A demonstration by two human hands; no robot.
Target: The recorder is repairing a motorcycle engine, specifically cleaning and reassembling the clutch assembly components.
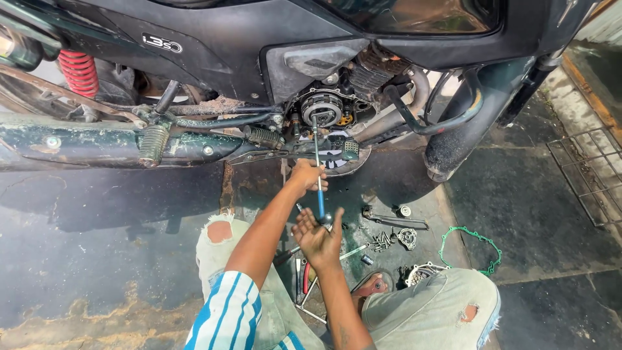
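Tool: long screwdriver, thin steel shaft, blue handle; tip set against the clutch assembly, shaft running down toward the person.
Left hand: fingers clenched around the shaft, about midway along.
Right hand: open palm pressed on the butt of the handle, fingers spread, not wrapped round it.
Clutch assembly: round, ribbed bare metal, oily, sitting in the uncovered engine side of a dark motorcycle.
Above the work: foot peg with ribbed rubber, kick lever, exhaust pipe dull and scuffed, red coil spring at far left.
Floor: dark stone slabs, wet and stained.
Loose parts: green gasket, thin and looped; heap of bolts; wrench; small round cover.
Label: small oval badge, white on black side panel.
Legs: torn pale jeans, knees either side of the tools.
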